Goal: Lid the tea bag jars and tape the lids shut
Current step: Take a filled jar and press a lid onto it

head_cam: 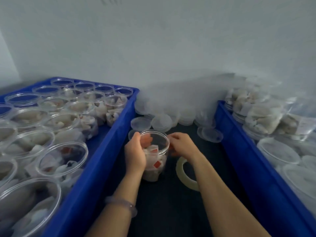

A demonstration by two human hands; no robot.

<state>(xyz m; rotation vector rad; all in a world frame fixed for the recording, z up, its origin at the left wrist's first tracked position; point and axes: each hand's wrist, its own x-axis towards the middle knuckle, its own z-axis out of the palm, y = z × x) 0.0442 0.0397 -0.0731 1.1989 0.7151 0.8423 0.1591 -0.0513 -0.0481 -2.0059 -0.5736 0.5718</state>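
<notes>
A clear plastic jar [156, 156] holding tea bags with red tags stands on the dark table between two blue crates. My left hand [136, 153] wraps around its left side near the rim. My right hand [181, 144] touches the jar's right rim with curled fingers; whether it holds a lid or tape end I cannot tell. A roll of clear tape [185, 175] lies flat on the table just right of the jar, under my right forearm. Loose clear lids [160, 123] are piled behind the jar against the wall.
The left blue crate [109, 151] is packed with several open jars of tea bags [63, 158]. The right blue crate [242, 159] holds lidded jars [277, 152] and bagged tea bags [261, 115]. A white wall stands close behind.
</notes>
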